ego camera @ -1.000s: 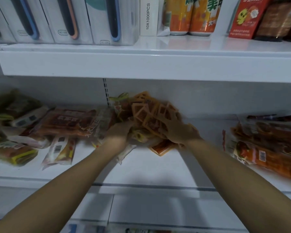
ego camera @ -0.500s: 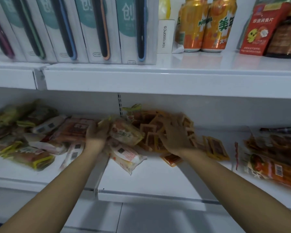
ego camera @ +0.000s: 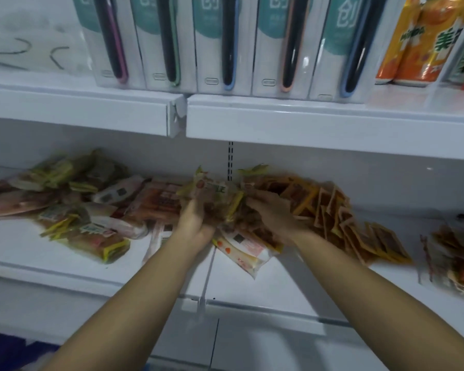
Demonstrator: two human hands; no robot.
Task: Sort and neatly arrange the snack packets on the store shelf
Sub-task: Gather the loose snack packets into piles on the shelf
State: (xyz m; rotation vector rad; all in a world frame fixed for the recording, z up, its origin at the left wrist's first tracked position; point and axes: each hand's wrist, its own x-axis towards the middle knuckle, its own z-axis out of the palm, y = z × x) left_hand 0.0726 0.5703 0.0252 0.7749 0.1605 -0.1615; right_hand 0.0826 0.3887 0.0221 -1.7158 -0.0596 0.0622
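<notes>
Our left hand (ego camera: 196,223) and right hand (ego camera: 272,214) clutch one yellow-edged packet (ego camera: 217,199); orange sachets (ego camera: 330,210) crowd the right, boxed items (ego camera: 220,44) above.

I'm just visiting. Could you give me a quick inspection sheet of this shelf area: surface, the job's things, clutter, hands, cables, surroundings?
Surface: white lower shelf, partly bare at the front.
Job's things: small orange packets fanned at right; larger mixed packets heaped at left; one white-and-orange packet lies below the hands.
Clutter: another packet pile at far right, blurred.
Hands: left hand and right hand both grip a bundle of packets mid-shelf.
Cables: nothing seen.
Surroundings: upper shelf with white boxes and orange cans.
</notes>
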